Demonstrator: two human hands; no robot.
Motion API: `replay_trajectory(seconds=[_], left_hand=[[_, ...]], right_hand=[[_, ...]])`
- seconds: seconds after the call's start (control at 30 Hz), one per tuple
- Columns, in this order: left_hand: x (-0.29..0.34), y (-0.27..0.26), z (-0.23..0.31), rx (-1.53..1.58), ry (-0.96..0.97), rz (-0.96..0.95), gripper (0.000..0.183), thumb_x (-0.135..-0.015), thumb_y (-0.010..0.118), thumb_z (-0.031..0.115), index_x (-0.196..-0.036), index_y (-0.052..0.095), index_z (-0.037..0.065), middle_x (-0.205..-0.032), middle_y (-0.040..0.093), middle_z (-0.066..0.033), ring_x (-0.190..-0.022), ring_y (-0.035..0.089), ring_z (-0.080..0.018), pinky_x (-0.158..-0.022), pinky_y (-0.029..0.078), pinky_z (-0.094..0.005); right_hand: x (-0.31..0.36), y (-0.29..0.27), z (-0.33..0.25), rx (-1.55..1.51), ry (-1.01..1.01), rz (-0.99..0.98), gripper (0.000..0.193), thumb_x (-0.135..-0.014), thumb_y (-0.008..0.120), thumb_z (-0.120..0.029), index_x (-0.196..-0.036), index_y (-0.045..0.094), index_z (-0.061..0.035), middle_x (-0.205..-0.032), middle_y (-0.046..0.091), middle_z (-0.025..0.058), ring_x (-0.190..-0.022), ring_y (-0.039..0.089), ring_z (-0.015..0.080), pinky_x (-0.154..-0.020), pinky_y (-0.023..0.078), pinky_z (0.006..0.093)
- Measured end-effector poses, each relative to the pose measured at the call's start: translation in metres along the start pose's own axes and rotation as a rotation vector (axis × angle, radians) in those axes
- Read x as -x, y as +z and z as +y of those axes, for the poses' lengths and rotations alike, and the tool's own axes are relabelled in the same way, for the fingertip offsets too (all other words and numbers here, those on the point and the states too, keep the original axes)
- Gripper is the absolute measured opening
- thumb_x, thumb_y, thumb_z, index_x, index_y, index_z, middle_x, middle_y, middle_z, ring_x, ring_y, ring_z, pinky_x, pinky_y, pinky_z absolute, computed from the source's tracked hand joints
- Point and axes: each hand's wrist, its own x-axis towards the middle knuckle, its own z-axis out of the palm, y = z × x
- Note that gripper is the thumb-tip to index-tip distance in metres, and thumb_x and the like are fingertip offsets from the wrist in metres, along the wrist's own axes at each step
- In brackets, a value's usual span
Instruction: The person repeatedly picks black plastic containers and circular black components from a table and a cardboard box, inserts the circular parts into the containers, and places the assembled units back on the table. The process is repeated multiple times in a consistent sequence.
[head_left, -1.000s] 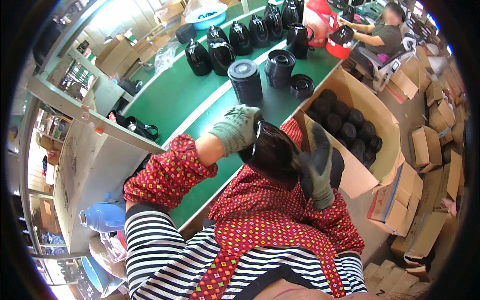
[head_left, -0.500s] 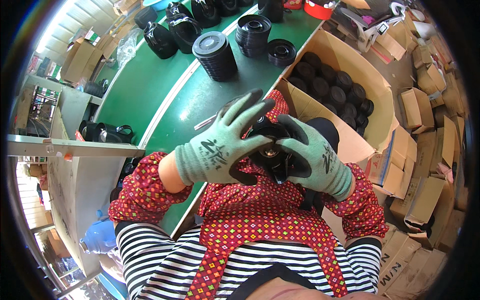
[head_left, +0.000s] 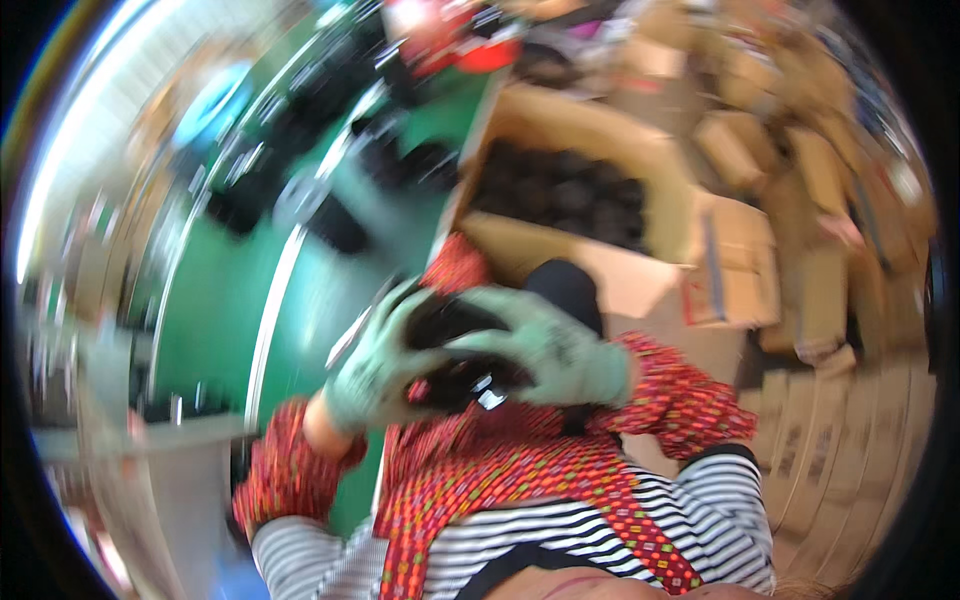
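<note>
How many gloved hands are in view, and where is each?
2. The left hand cups the near-left side of a black object above the lap; the right hand covers its right side, fingers spread over the top. Motion blur could hide others.

gloves: pale green | held part: seemingly black | table: green

Both gloved hands, left hand and right hand, clasp a black part (blurred) near the cardboard box, far right.
</note>
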Motion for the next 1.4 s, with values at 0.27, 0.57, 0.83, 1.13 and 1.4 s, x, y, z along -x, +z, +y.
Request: replay_trajectory(seconds=[0.27,0.57,0.83,1.13,1.4], left_hand=[[-0.058,0.054,0.011,0.175,-0.117,0.339,0.077,-0.056,0.098,0.032,-0.128,0.073,0.016,-0.144,0.049,-0.0302,-0.132,0.047,-0.0520,-0.110,0.040,-0.0610],[-0.148,0.086,0.026,0.342,0.155,0.134,0.074,-0.064,0.093,0.029,-0.133,0.069,0.015,-0.137,0.052,-0.0262,-0.122,0.049,-0.0444,-0.101,0.041,-0.0547],[-0.177,0.095,0.050,0.383,0.206,0.004,0.071,-0.071,0.089,0.026,-0.137,0.066,0.013,-0.132,0.056,-0.0226,-0.113,0.051,-0.0377,-0.094,0.042,-0.0490],[-0.186,0.102,0.067,0.413,0.211,-0.068,0.068,-0.078,0.084,0.023,-0.141,0.062,0.012,-0.125,0.059,-0.0186,-0.103,0.053,-0.0302,-0.086,0.044,-0.0427],[-0.180,0.101,0.066,0.445,0.182,-0.097,0.065,-0.085,0.080,0.020,-0.145,0.058,0.010,-0.119,0.062,-0.0150,-0.095,0.055,-0.0235,-0.079,0.045,-0.0370]], right_hand=[[0.082,0.050,0.034,-0.931,0.760,0.928,0.052,-0.105,0.063,-0.045,-0.137,0.061,-0.0038,-0.131,0.065,0.0104,-0.121,0.060,0.0234,-0.103,0.048,0.0378],[0.106,0.004,0.077,0.362,0.840,0.700,0.048,-0.084,0.080,-0.053,-0.092,0.079,-0.0057,-0.089,0.074,0.0147,-0.086,0.073,0.0326,-0.080,0.057,0.0440],[0.072,0.078,0.102,0.567,0.987,0.345,0.048,-0.077,0.077,-0.054,-0.092,0.082,-0.0086,-0.085,0.076,0.0174,-0.085,0.074,0.0357,-0.077,0.058,0.0506],[0.066,0.054,0.074,0.442,1.000,0.228,0.048,-0.079,0.076,-0.054,-0.094,0.081,-0.0085,-0.088,0.076,0.0174,-0.087,0.074,0.0362,-0.079,0.058,0.0505],[0.059,0.048,0.054,0.366,0.997,0.161,0.049,-0.080,0.076,-0.054,-0.096,0.081,-0.0085,-0.090,0.076,0.0174,-0.089,0.074,0.0366,-0.080,0.058,0.0503]])
